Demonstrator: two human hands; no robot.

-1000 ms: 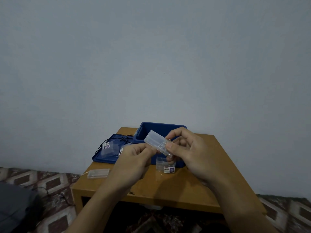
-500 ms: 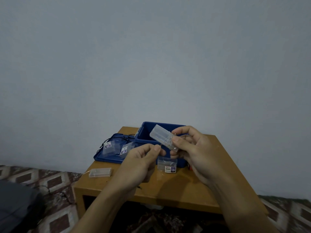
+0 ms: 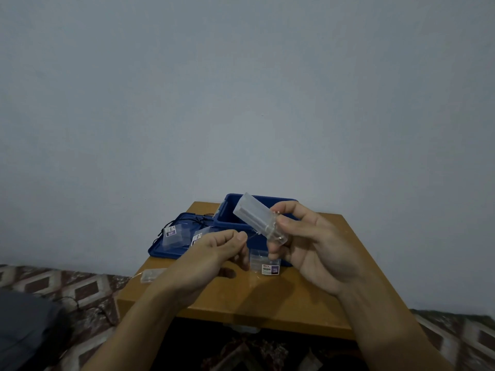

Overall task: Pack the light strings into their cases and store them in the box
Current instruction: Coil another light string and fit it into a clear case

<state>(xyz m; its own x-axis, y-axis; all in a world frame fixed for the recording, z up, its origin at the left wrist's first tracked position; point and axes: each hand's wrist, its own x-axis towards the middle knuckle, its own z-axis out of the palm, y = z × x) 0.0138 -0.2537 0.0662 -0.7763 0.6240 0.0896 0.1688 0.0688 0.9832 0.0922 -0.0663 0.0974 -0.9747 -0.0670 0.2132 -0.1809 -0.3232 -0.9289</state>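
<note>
L hand [image 3: 211,255] drew left off case [image 3: 255,219], pinching thin wire [image 3: 251,233]; R hand [image 3: 316,250] clamps case's near end. Prob. light, slick, brittle plastic; grip its long sides.

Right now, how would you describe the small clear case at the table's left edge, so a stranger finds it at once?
Start at the wooden table and the blue lid left of the blue box. In front of the lid, on bare wood by the left edge, lies a flat clear case. Unlike the clear packets on the lid, it shows no label.
</note>
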